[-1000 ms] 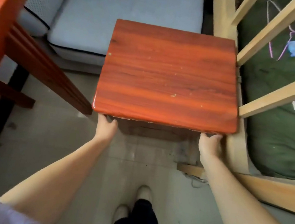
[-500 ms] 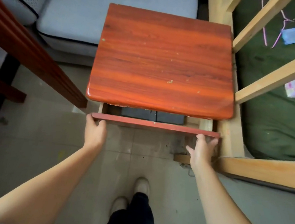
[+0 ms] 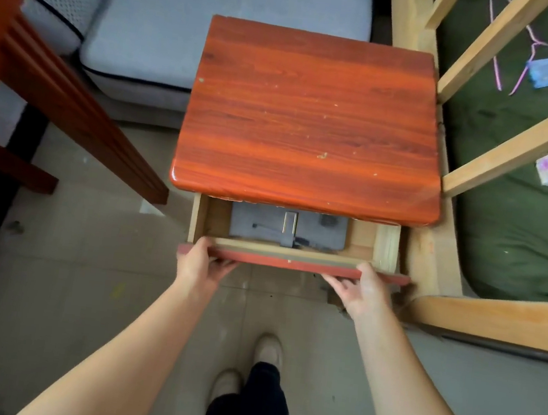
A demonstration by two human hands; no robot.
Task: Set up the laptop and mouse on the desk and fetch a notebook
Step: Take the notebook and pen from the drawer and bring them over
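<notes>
Head view, centre of the frame: we stand before a small red wooden desk (image 3: pixel 312 119) with its drawer (image 3: pixel 293 263) drawn partly out below the lower edge of the top. Our left hand (image 3: pixel 198 263) grips the left end of the red drawer front, thumb over its upper edge and fingers curled beneath. Our right hand (image 3: pixel 364 292) holds the right end the same way, with the fingers partly visible under the front.

Inside the drawer, just below the desk edge, lies a flat dark grey object (image 3: pixel 263 225), most likely the laptop or its sleeve. A thin dark cable and a small metal clip-like piece (image 3: pixel 289 223) rest on it. We cannot identify a mouse or a notebook; much of the drawer is hidden under the top.

Handling judgement: the grey object appears rigid, flat and moderately heavy, with a smooth surface that may slip. We recommend opening the drawer further, then taking hold of both long edges with two hands and lifting level. The cable may snag on the drawer wall, so we free it first.

A grey sofa (image 3: pixel 190 35) occupies the upper left of the frame; a pale wooden bed frame (image 3: pixel 522 141) with a green mattress fills the right.
</notes>
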